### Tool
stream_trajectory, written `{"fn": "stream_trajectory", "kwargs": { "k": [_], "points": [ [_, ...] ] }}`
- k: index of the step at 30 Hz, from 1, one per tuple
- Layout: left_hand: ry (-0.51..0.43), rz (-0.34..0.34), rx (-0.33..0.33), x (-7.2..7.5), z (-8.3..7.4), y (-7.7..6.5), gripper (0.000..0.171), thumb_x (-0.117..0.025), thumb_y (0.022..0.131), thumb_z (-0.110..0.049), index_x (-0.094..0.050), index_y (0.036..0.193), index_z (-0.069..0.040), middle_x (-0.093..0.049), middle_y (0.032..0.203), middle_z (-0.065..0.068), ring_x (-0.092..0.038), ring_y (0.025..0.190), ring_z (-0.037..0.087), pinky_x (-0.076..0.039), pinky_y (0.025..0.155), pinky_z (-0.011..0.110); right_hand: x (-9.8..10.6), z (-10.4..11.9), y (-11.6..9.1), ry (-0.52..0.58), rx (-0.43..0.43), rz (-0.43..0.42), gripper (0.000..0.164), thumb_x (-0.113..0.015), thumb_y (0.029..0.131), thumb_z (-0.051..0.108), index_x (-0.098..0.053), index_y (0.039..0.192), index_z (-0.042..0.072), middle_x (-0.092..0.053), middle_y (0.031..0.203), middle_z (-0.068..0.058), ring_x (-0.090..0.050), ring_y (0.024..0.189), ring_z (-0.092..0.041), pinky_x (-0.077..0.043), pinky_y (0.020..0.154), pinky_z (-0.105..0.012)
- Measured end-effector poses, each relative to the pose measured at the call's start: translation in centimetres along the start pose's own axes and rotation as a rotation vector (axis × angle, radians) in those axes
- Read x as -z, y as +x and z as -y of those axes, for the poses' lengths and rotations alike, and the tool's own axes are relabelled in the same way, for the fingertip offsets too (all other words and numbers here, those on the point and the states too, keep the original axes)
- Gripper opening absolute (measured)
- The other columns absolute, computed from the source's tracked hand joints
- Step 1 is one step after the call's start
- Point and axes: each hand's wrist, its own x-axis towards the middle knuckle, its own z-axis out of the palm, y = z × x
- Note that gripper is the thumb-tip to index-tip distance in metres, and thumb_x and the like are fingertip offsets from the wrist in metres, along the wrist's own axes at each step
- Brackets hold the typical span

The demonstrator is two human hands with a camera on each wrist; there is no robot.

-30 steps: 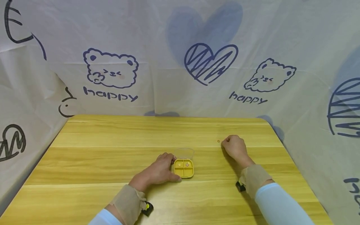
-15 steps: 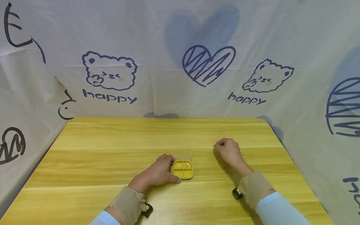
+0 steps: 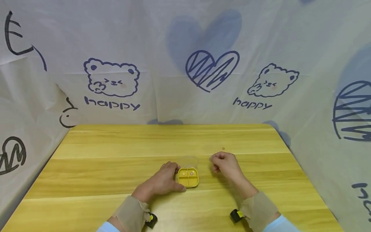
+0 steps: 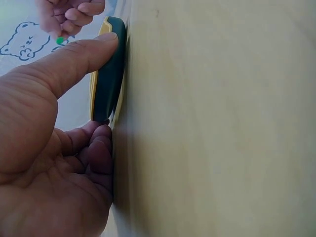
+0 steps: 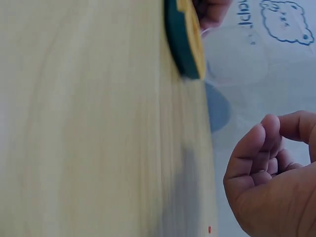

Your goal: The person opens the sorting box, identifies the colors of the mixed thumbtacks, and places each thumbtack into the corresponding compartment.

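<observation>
A small yellow pill box [image 3: 188,177] with a dark green underside lies on the table, its clear lid [image 3: 189,161] tipped back. Small round bits sit in its two far compartments; the two near ones show only yellow. My left hand [image 3: 163,181] grips the box from the left, thumb along the near edge, fingers at the far corner. To the right of the box, my right hand [image 3: 227,164] has thumb and index fingertips together. A small green piece [image 4: 60,40] shows at those fingertips in the left wrist view; its exact kind is too small to make out.
A small reddish ring [image 3: 223,148] lies on the wooden table [image 3: 116,141] just beyond my right hand. A white cloth [image 3: 162,90] with drawn bears and hearts hangs behind the table and at both sides. Each wrist carries a strapped camera.
My right hand has come left and nearer, away from the reddish ring, which it covered half a second ago. The left hand and pill box keep their place. The head view has tilted slightly up.
</observation>
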Motion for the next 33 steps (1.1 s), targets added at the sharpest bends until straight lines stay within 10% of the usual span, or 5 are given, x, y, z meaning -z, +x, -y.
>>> {"fn": "stream_trajectory", "kwargs": {
  "k": [20, 33],
  "points": [
    [-0.01, 0.004, -0.004, -0.1, 0.1, 0.1, 0.067, -0.083, 0.07, -0.042, -0.052, 0.117, -0.005, -0.05, 0.103, 0.004, -0.044, 0.094, 0.021, -0.042, 0.088, 0.043, -1.8, -1.3, -2.3, 1.014, -0.16, 0.324, 0.015, -0.051, 0.099, 0.013, -0.061, 0.087, 0.011, -0.062, 0.079, 0.002, -0.049, 0.066, -0.01, -0.042, 0.059, -0.023],
    [-0.008, -0.006, 0.005, -0.1, 0.0, 0.0, 0.069, -0.083, 0.069, -0.043, -0.052, 0.117, -0.005, -0.05, 0.102, 0.005, -0.044, 0.093, 0.021, -0.042, 0.086, 0.041, -2.4, -2.0, -2.5, 1.194, -0.166, 0.501, 0.02, -0.039, 0.103, 0.014, -0.057, 0.096, 0.008, -0.058, 0.084, 0.0, -0.044, 0.068, -0.01, -0.04, 0.061, -0.022]
  ]
}}
